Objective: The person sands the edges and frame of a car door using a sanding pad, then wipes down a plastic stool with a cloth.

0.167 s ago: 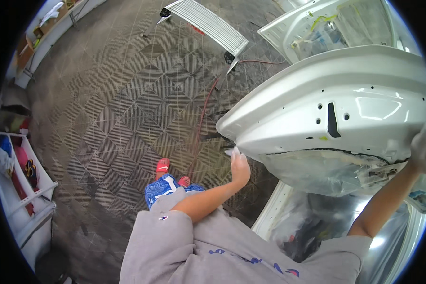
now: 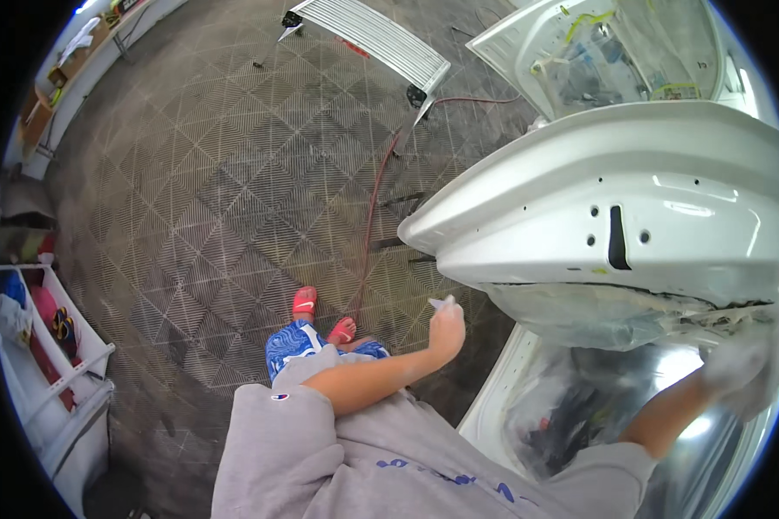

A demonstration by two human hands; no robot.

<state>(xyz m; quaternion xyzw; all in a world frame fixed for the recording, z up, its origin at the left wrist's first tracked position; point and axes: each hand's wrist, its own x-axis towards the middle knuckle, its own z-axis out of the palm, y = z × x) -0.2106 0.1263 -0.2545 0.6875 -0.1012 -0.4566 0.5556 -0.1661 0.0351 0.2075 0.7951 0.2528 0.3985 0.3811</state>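
Note:
My left hand (image 2: 446,329), pale at the fingertips, is closed on a small pale item too small to make out, just below and left of a glossy white car door (image 2: 563,199) with holes and a dark slot. My right hand (image 2: 736,368), blurred and whitish, is by the plastic-covered lower part (image 2: 580,316) of the door at the right; its fingers and any contents are unclear. Below the door is another white-framed panel (image 2: 485,406) with shiny plastic sheeting.
A white masked panel (image 2: 506,52) stands behind the door. A silver ribbed panel on a stand (image 2: 368,43) and a red hose (image 2: 376,190) are ahead. A shelf (image 2: 112,35) lines the far left; white bins (image 2: 95,355) with coloured items stand nearer left. The floor (image 2: 182,199) is patterned tile.
My left hand has dropped away from the door's corner, slightly rightward. My right hand has moved down from the door's right end. The door appears slightly lower in view.

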